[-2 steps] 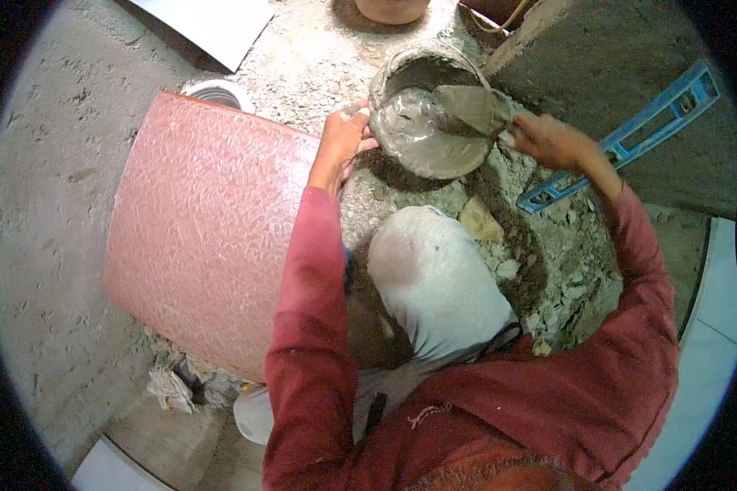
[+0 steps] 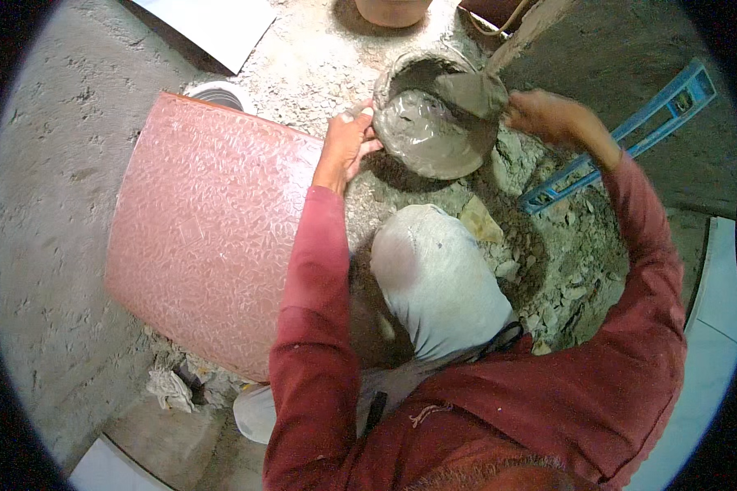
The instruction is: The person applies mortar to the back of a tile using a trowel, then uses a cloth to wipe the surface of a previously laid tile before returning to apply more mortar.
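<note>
A mortar-smeared bucket (image 2: 405, 72) stands tilted in front of me, with wet grey mortar (image 2: 422, 135) inside it. My left hand (image 2: 348, 147) is closed on the left side of its rim, the thumb on top. At the other side, my right hand (image 2: 544, 116) grips a trowel; the handle is hidden in the fingers. The trowel's mortar-coated blade (image 2: 471, 94) reaches over the right of the bucket, above the mortar. Beside my left forearm lies a large pinkish tile (image 2: 213, 237) with its textured face up.
A blue spirit level (image 2: 540, 196) leans against the wall at right. Broken rubble (image 2: 577, 286) and a yellowish stone chunk (image 2: 481, 219) lie near my knee. Behind the tile is a round white-rimmed opening (image 2: 221, 92). A white panel (image 2: 221, 33) and another bucket (image 2: 393, 11) stand farther off.
The trowel blade has shifted slightly up and back in the bucket, and my right hand has risen a little with it. The bucket has moved very slightly right.
</note>
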`<state>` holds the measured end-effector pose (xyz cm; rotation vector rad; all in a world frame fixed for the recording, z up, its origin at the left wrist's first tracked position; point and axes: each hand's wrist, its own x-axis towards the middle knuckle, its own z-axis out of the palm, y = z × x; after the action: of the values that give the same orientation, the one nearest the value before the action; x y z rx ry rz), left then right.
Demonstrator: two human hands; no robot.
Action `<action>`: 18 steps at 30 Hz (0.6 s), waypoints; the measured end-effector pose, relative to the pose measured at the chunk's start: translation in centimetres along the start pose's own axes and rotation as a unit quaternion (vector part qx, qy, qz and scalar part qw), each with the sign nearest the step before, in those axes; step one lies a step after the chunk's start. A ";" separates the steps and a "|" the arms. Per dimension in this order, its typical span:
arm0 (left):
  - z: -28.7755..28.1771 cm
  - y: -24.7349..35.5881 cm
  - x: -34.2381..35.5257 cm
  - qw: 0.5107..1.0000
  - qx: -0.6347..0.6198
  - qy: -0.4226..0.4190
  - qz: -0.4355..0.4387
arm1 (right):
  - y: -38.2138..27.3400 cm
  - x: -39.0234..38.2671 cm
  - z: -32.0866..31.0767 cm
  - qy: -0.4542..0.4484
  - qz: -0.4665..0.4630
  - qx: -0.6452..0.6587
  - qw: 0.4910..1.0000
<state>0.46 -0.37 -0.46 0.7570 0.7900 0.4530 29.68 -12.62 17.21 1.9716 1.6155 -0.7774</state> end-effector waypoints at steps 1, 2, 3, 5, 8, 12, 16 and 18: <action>0.5 1.8 0.7 0.999 -0.001 -0.017 0.029 | 2.1 2.6 -0.8 0.062 -0.001 0.010 0.998; 1.4 0.3 0.6 0.999 -0.035 -0.025 0.032 | 2.0 3.7 -3.1 0.027 -0.035 -0.119 0.992; 1.6 -0.1 0.2 0.998 -0.053 -0.027 0.037 | 1.3 4.4 -5.2 -0.005 0.004 -0.113 0.994; 2.9 -0.6 0.2 0.995 -0.080 -0.037 0.045 | 0.2 5.6 -8.6 0.036 0.019 -0.096 0.995; 4.5 -0.5 0.1 0.995 -0.066 -0.045 0.054 | -1.5 5.3 -9.7 0.104 -0.114 -0.293 0.944; 3.6 0.1 -0.9 0.997 -0.043 -0.012 0.066 | -4.0 4.9 -6.3 0.277 -0.309 -0.309 0.856; 4.5 0.2 -2.5 0.995 0.071 0.010 0.066 | -3.5 0.6 2.2 0.375 -0.324 -0.321 0.807; 5.3 1.0 -2.6 0.997 0.077 -0.013 0.018 | -2.3 -1.6 4.3 0.307 -0.282 -0.301 0.858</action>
<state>2.79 -3.60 4.00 0.9198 0.7946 0.4164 26.64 -16.19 15.15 1.3340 2.4755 0.2541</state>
